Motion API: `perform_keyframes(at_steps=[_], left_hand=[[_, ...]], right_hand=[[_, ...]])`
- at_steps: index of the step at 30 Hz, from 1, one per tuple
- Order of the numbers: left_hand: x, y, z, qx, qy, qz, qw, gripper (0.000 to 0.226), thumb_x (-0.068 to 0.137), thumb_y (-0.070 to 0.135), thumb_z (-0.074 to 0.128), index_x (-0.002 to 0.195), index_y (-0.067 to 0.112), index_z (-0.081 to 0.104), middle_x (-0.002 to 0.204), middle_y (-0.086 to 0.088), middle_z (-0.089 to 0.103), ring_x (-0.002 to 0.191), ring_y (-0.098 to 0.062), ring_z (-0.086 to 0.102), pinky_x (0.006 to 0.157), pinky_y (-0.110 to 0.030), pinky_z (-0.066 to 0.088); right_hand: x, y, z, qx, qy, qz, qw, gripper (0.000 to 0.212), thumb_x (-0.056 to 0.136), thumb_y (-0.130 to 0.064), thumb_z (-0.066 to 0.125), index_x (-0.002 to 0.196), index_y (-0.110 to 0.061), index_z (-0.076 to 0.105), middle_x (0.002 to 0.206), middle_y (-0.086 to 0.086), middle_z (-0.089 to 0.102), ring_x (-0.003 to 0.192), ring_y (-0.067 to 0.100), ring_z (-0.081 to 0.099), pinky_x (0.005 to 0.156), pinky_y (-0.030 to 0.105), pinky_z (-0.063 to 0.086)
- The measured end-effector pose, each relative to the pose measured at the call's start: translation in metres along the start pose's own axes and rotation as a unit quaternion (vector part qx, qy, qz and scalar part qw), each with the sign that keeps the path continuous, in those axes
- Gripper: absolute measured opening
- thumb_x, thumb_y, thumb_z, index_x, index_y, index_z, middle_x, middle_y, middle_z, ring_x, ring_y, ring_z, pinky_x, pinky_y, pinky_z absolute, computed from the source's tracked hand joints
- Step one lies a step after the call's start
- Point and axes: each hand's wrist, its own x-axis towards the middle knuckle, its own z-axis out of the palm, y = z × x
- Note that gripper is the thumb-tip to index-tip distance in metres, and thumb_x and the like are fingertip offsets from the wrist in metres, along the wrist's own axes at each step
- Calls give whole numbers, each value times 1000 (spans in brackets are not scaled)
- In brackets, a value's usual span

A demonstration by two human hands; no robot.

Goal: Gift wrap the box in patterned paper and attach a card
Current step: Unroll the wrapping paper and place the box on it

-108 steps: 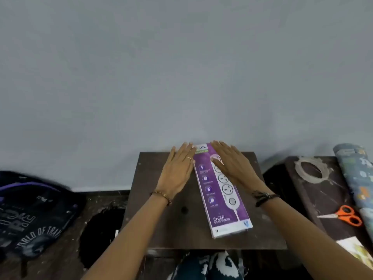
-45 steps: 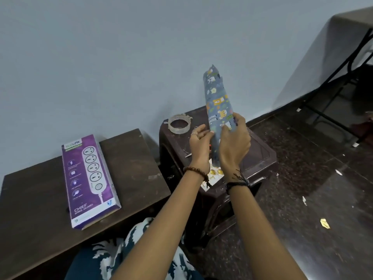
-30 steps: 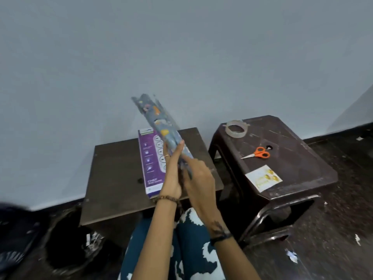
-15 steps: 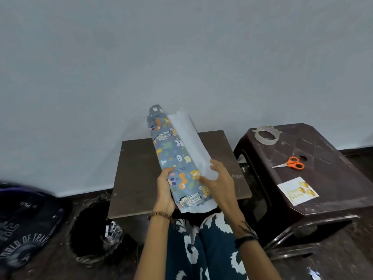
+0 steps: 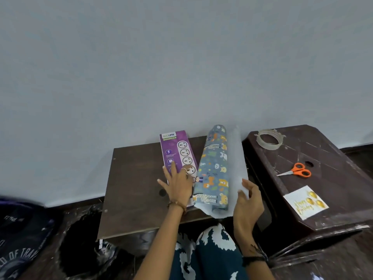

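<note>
**Paper, card, wood and scuffed plastic**

The box (image 5: 177, 152) under the left hand's fingers (image 5: 167, 174) is glossy printed cardboard. The paper roll (image 5: 215, 170) is matt patterned paper, its loose edge by the right hand's fingers (image 5: 247, 183) plain white. The worktop (image 5: 133, 188) looks like matt dark wood. The stool (image 5: 323, 162) is scratched brown plastic; on it, clear shiny tape (image 5: 268, 139), plastic-handled metal scissors (image 5: 295, 172), a card (image 5: 305, 202) with gold foil

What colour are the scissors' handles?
Orange; the scissors show clearly in the head view, on the dark stool.

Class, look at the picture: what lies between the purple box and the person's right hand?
In the head view, the partly unrolled patterned paper roll lies between the purple box and the right hand.
</note>
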Motion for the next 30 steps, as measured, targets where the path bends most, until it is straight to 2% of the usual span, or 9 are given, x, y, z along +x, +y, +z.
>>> perform_keyframes(at_steps=[3,7,11,19,22,24,26,27,30], left_hand=[[9,12,4,34,-17,-55,998,73,79,65,51,140,30,30,156,-8,-8,141,-39,-13,104,-70,2],[18,25,9,48,-16,-111,993,95,73,72,53,147,30,9,154,-11,-19,139,-43,-11,103,-69,12],[17,20,-8,27,17,-94,995,102,69,68,62,146,38,2,154,-6,-20,136,-44,9,101,-57,25],[3,0,-98,40,134,17,990,98,72,53,68,146,33,8,155,-5,1,137,-40,15,103,-59,24],[-10,5,-123,59,155,59,984,99,71,53,69,147,32,8,155,-5,2,136,-35,19,101,-57,28],[-22,11,-131,71,157,81,982,100,71,54,68,147,31,7,155,-4,0,136,-33,19,100,-56,29],[-34,19,-136,75,162,98,979,102,70,57,68,147,31,7,155,-3,-3,136,-31,19,100,-55,30],[-41,24,-139,67,169,105,978,102,69,57,68,147,32,6,156,-3,-3,137,-31,18,100,-54,29],[-63,44,-146,-63,204,132,968,103,67,47,74,145,38,7,156,1,-1,139,-25,18,103,-55,26]], right_hand=[[-1,10,2,-3,-1,9,1000,32,86,9,51,106,-12,62,103,-3,59,102,13,54,88,27,41],[-8,14,4,-27,-32,-17,999,31,85,11,52,107,-9,62,102,-4,59,104,12,54,87,23,43],[-17,10,3,-28,-45,-33,998,29,86,11,53,108,-6,61,102,-4,58,100,8,53,83,19,43],[-56,-2,13,10,-145,-7,989,26,90,1,54,108,-17,58,102,-7,58,95,6,55,78,15,41],[-71,-13,15,12,-213,24,977,26,92,-6,53,96,-31,55,87,-10,58,80,5,55,67,21,46],[-74,-18,13,-11,-239,7,971,27,92,-10,53,92,-37,55,99,-7,60,97,12,55,78,29,47],[-71,-32,8,-36,-244,-38,968,16,93,-17,53,100,-30,56,127,-7,51,130,12,37,101,37,38],[-68,-41,6,-27,-233,-59,970,11,93,-21,54,101,-26,58,130,-7,50,132,13,35,103,38,37],[-56,-79,-6,93,-230,1,969,17,89,-30,60,103,-20,63,113,-6,63,106,9,58,80,20,49]])
